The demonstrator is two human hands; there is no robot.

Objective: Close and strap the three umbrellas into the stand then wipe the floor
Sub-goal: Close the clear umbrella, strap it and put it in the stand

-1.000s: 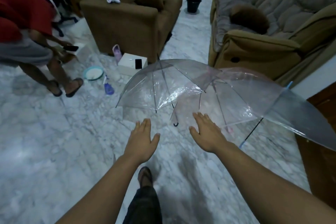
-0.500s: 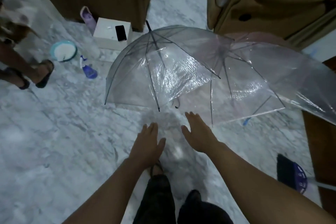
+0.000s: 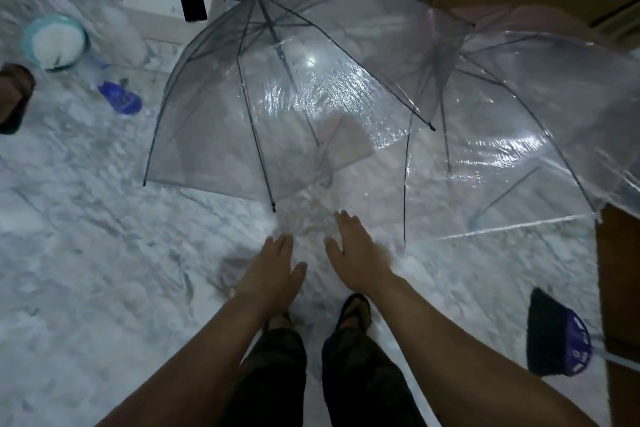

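Head view looks down on a marble floor (image 3: 86,253) where the dark-ribbed clear umbrella (image 3: 277,97) lies open. A second clear umbrella (image 3: 519,135) lies open just to its right, their canopies overlapping. Left hand (image 3: 273,270) and right hand (image 3: 360,253) hover just below the dark-ribbed umbrella's near edge, palms down, fingers (image 3: 343,222) straight and holding nothing. To its upper left sit a white box (image 3: 162,3) with a black phone (image 3: 192,0) on it, a bowl (image 3: 55,42) and a blue spray bottle (image 3: 119,97)
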